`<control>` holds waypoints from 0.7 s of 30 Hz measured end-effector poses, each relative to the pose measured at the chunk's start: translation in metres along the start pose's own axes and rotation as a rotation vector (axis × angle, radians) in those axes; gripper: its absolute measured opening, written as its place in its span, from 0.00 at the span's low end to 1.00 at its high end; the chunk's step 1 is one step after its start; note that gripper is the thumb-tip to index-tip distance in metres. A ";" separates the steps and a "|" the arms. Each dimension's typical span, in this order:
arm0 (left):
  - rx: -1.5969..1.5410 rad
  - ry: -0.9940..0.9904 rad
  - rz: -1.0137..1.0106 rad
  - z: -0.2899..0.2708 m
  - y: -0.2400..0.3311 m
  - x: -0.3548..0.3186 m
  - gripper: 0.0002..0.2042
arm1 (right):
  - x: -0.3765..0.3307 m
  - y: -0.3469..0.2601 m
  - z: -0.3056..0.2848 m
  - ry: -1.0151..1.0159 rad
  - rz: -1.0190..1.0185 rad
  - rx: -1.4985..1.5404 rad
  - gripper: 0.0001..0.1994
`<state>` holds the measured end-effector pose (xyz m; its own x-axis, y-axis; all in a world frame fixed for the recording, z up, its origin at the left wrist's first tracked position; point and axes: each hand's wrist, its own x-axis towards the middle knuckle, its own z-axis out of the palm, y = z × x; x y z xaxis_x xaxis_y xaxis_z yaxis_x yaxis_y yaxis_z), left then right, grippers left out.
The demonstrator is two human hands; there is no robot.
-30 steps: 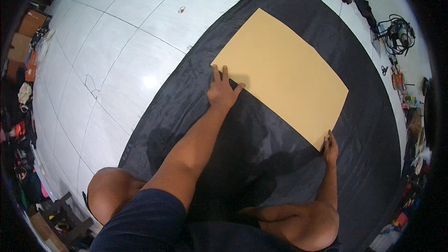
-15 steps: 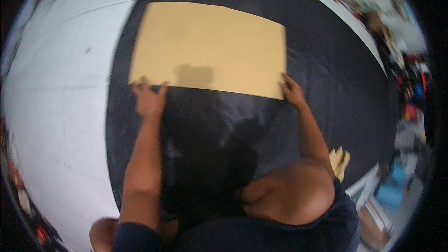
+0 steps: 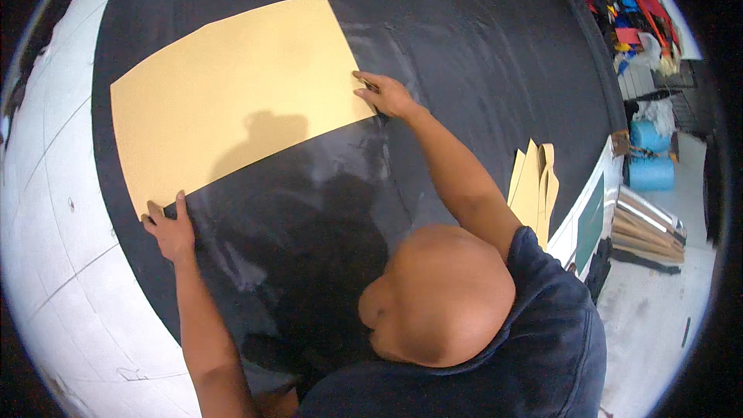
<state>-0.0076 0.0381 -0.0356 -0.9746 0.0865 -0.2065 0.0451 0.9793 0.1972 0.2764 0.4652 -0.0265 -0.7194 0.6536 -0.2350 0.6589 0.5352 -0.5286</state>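
Note:
A large tan card sheet lies on black sheet material, with a shadow across its near part. My left hand is at the sheet's near left corner, its thumb and fingers spread along the edge. At the right edge, just above the near right corner, the fingertips of my right hand touch the card. Its fingers are stretched out, with a gap between them. Both hands look open against the card's edges.
Several narrow tan card strips lie on the black material beside my right arm. White surface borders it on the left. Beyond the right edge are blue rolls, stacked flat lengths and a jumble of coloured items.
The view has turned and shifted, so the card appears farther left and tilted. Both hands stay at the same two near corners. The strips and blue rolls show more fully.

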 end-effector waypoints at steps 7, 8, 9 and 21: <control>-0.007 0.025 0.040 0.007 -0.007 0.004 0.47 | 0.014 0.018 -0.008 -0.086 -0.023 0.127 0.30; -0.007 0.026 0.040 0.008 -0.006 0.004 0.47 | 0.012 0.022 -0.010 -0.095 0.003 0.121 0.30; -0.004 0.026 0.040 0.007 -0.007 0.006 0.47 | 0.013 0.020 -0.010 -0.108 0.020 0.121 0.30; 0.225 -0.234 0.123 -0.027 0.009 0.034 0.45 | 0.013 0.028 -0.003 -0.021 -0.136 0.242 0.28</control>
<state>-0.0458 0.0451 -0.0150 -0.8833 0.2204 -0.4138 0.2315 0.9725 0.0238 0.2863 0.4901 -0.0421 -0.8036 0.5721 -0.1643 0.4863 0.4719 -0.7354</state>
